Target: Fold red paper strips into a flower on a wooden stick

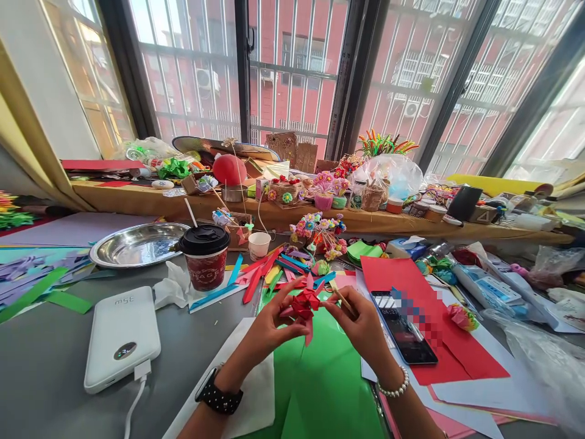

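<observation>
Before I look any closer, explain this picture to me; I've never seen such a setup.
There is no machine: these are a person's own bare hands, seen from one camera worn on the head, looking forward and down. The left hand holds a folded red paper flower in its fingers. The right hand reaches its edge and holds what looks like a slim tan stick. Below lies green paper. On the table, to the left, are a white power bank, a lidded cup and a metal plate; to the right, a phone.
</observation>
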Motion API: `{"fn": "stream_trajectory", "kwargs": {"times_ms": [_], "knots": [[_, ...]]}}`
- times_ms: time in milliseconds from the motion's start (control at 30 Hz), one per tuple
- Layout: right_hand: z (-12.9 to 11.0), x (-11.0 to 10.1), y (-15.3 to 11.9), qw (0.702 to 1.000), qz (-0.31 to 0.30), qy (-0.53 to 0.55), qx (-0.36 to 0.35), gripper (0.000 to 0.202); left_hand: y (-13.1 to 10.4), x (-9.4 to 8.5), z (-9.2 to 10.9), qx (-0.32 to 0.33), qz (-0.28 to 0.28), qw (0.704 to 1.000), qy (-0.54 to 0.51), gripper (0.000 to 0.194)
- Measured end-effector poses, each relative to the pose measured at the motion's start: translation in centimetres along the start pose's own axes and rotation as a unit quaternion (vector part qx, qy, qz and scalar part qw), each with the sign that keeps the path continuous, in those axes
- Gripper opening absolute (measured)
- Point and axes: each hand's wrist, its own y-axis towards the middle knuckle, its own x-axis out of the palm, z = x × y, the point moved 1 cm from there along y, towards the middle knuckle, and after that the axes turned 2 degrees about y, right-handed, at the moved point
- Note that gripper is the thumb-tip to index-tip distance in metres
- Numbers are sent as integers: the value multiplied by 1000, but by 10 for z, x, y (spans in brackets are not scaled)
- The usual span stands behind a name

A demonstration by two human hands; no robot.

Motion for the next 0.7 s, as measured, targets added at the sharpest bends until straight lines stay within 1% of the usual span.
{"fn": "stream_trajectory", "kwargs": {"times_ms": [100, 167, 300, 367, 700], "knots": [[-3, -1, 1, 999, -15, -11, -37, 17, -1, 2, 2, -15, 31, 999, 14, 55], [-5, -2, 2, 997, -30, -21, -63, 16, -1, 2, 3, -14, 38, 999, 29, 51], [-4, -2, 2, 994, -76, -25, -74, 21, 0, -1, 4, 1, 37, 997, 70, 49], [-2, -2, 1, 993, -87, -23, -75, 22, 1, -2, 2, 4, 43, 996, 79, 48], [-1, 1, 1, 992, -88, -30, -80, 21, 0, 0, 2, -8, 52, 996, 66, 49]]}}
